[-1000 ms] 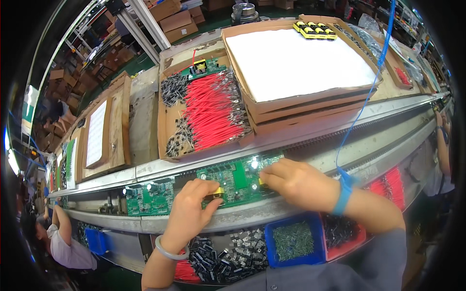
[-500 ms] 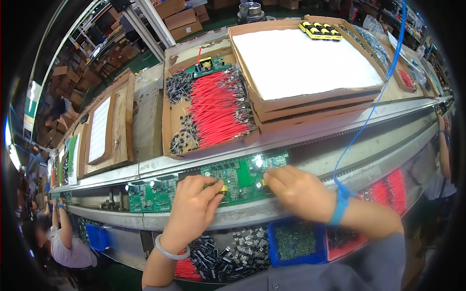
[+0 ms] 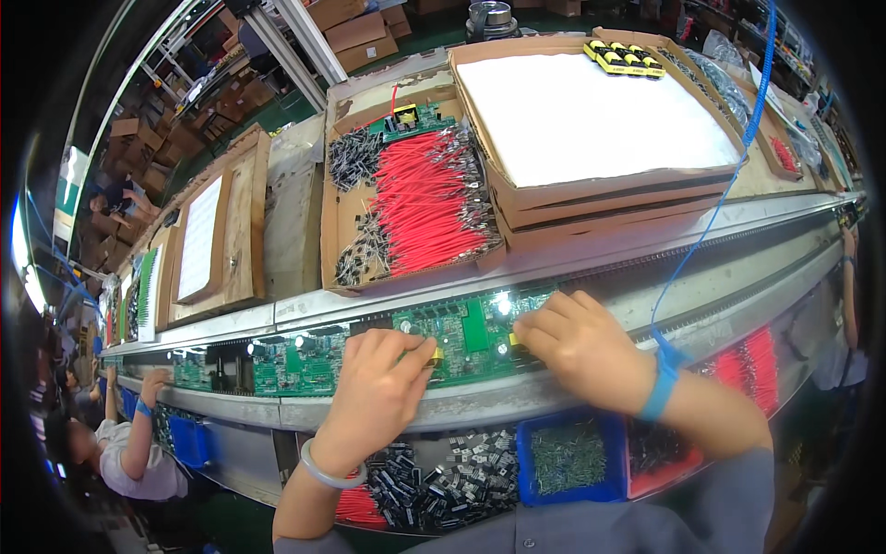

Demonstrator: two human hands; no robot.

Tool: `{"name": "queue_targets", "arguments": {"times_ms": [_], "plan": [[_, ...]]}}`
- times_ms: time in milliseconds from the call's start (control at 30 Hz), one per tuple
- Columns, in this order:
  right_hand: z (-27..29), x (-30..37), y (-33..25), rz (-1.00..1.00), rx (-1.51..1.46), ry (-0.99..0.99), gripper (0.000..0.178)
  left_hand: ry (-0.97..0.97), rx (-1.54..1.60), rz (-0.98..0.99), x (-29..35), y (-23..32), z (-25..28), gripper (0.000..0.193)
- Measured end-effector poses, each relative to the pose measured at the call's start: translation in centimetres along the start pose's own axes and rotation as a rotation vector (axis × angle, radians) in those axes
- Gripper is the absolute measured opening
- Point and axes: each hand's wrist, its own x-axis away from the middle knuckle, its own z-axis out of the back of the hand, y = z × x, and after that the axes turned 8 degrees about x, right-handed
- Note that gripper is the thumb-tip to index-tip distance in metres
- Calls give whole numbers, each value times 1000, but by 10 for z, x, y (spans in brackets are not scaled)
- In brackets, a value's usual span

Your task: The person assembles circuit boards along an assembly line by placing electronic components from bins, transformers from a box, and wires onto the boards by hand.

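Observation:
Green circuit boards (image 3: pixel 475 328) stand in a row on a metal conveyor track in front of me. My left hand (image 3: pixel 380 383) is closed in a pinch on a small yellow transformer (image 3: pixel 437 355), low over one board. On the right of the same board, my right hand (image 3: pixel 581 351) pinches a second yellow transformer (image 3: pixel 516 341), mostly covered by the fingers. Whether the parts' pins sit in the board is hidden. A blue wrist strap (image 3: pixel 661 379) with a coiled cord is on my right wrist, a pale bangle (image 3: pixel 323 471) on my left.
Beyond the track, a cardboard tray (image 3: pixel 340 277) holds red-wired parts and small black components. Stacked boxes (image 3: pixel 591 205) carry a white sheet and several yellow-black transformers (image 3: pixel 626 61). Nearer me are loose black components (image 3: pixel 434 485) and a blue bin (image 3: pixel 568 457). Co-workers reach in at both sides.
Both hands stay at the board with the transformers pinched; my right fingers have shifted slightly. The whole view has moved a little. At far left, a co-worker's hand has moved over the track.

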Motion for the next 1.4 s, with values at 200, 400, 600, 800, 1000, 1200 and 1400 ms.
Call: {"name": "queue_targets", "arguments": {"times_ms": [200,400,600,800,1000,1200,1400], "plan": [[-1,1,1,7,18,22,23,-15,-142,-101,-3,-2,0,37],[-1,-1,1,6,14,12,22,-54,-204,-64,-11,3,2,31],[-3,1,0,-5,-20,-3,26,-38,-206,-97,-8,-1,2,29],[-3,2,2,-1,-11,-44,29,-101,-264,-264,-16,0,11,14],[-3,1,4,9,41,-2,18,-251,-374,-459,-19,1,8,12],[-8,0,4,26,78,93,8,-262,-326,-313,-17,7,7,13],[-8,0,5,10,16,-71,28,-73,130,-156,-38,-3,21,19]]}}
